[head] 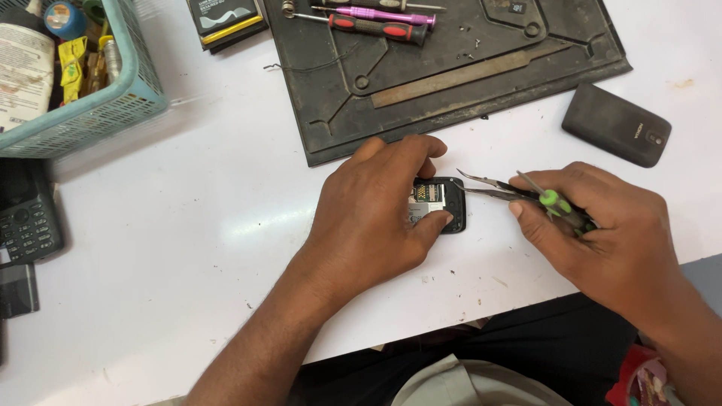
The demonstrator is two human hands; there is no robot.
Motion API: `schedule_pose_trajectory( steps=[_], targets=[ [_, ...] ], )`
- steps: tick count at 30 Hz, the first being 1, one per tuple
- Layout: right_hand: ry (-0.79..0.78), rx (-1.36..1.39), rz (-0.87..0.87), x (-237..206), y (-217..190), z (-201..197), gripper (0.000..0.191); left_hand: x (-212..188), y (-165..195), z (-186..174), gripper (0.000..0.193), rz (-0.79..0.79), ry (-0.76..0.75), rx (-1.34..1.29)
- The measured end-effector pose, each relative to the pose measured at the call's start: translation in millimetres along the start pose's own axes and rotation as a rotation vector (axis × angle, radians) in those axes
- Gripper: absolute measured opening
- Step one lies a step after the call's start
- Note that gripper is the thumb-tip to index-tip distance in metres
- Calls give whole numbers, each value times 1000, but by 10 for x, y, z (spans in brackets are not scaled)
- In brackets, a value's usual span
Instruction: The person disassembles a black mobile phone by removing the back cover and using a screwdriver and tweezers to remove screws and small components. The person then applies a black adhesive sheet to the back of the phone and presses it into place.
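Note:
My left hand (372, 218) presses down on a small black phone (444, 201) lying open-backed on the white table (188, 248), thumb on its lower edge. Its metal card slot and inner parts show. My right hand (602, 233) holds metal tweezers (485, 186) and a green-handled screwdriver (556, 203) together. The tweezer tips point left and reach the phone's right edge.
A dark work mat (451, 83) lies behind with a red-handled screwdriver (376, 27), a purple one (383, 13) and a flat metal file (466, 75). A black back cover (617, 124) rests at right. A teal basket (90, 90) and a keypad phone (26, 222) sit left.

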State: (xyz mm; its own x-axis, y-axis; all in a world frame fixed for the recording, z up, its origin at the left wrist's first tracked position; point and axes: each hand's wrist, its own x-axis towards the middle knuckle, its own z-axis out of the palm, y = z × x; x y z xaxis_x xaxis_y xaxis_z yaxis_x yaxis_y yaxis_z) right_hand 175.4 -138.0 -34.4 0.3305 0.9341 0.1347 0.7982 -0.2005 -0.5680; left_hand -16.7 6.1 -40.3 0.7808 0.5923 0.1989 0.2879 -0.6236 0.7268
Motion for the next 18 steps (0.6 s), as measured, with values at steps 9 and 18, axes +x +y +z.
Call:
schedule_pose_trajectory(
  steps=[9, 18],
  targets=[
    [31, 78, -22, -33, 26, 44, 27, -5, -8, 19, 55, -14, -2, 2],
    [30, 113, -12, -53, 68, 55, 27, 0, -17, 57, 41, 68, 19, 85]
  ],
)
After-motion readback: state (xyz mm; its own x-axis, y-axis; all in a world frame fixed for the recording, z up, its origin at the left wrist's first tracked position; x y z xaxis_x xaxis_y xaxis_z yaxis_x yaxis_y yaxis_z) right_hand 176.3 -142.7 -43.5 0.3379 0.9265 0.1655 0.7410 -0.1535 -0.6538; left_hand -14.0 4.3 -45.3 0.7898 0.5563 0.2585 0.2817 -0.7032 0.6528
